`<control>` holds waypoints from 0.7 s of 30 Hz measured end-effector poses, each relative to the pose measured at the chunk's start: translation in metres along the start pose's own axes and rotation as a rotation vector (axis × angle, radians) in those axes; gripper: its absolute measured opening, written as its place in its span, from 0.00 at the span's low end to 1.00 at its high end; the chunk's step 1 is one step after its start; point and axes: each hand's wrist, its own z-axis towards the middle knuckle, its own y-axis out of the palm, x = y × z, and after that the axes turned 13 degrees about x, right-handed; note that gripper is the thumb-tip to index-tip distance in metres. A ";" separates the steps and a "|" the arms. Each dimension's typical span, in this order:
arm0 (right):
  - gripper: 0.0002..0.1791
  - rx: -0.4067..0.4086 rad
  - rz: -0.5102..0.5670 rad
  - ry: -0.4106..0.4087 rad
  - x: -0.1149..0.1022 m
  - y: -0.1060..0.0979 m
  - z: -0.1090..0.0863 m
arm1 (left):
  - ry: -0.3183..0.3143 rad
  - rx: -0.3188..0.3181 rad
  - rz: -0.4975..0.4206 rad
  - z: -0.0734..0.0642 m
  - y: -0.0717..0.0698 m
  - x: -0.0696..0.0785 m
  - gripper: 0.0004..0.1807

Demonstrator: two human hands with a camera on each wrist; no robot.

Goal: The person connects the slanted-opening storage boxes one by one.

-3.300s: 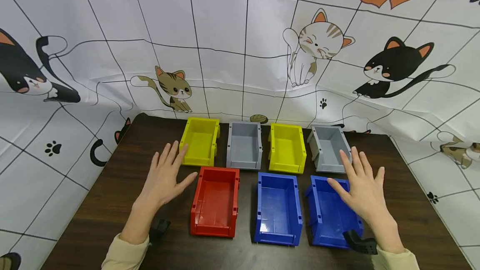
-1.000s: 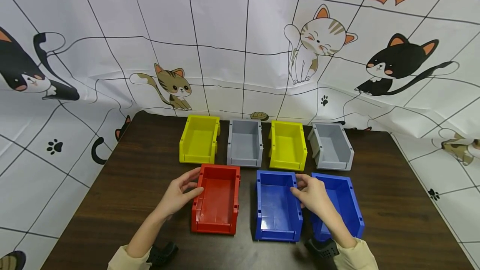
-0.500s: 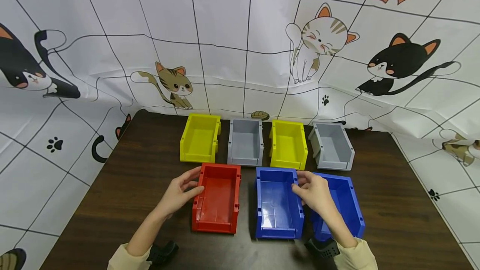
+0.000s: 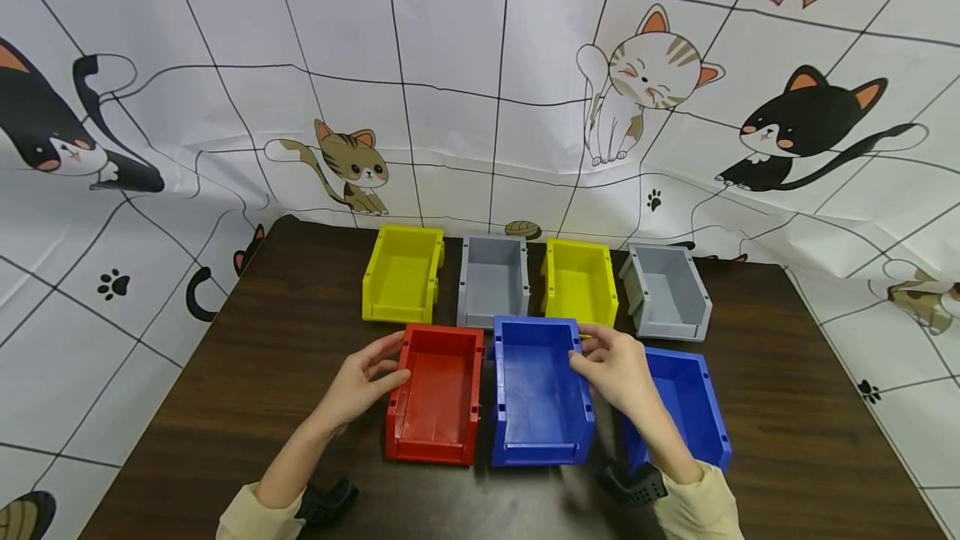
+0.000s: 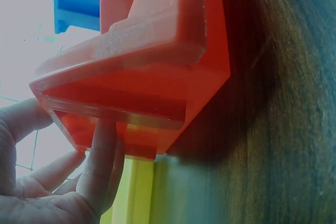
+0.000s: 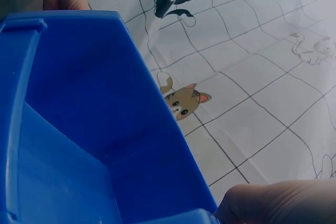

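Note:
My left hand grips the left wall of a red storage bin, thumb over the rim and fingers along the outside. In the left wrist view the fingers press under the ledge of the red bin's side. The right hand pinches the right wall of a blue bin, its thumb inside the rim. That blue bin is raised, with its left side close beside the red one. In the right wrist view its blue interior fills the left half, the thumb at its rim.
Another blue bin stands right of the held one, partly behind the right forearm. Along the back sit a yellow bin, a grey bin, a second yellow bin and a second grey bin. The dark wooden table meets a cat-print cloth.
Both hands came down from above the table to the bins and took hold. The right hand then lifted the middle blue bin and moved it left towards the red one; the left hand stayed put.

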 end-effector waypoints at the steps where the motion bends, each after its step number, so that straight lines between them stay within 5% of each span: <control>1: 0.21 0.000 0.000 -0.005 -0.001 0.001 0.001 | -0.004 0.002 0.000 0.000 0.000 0.000 0.32; 21: 0.19 0.015 -0.014 -0.014 -0.015 0.008 0.004 | 0.002 -0.007 -0.002 -0.002 -0.001 0.005 0.32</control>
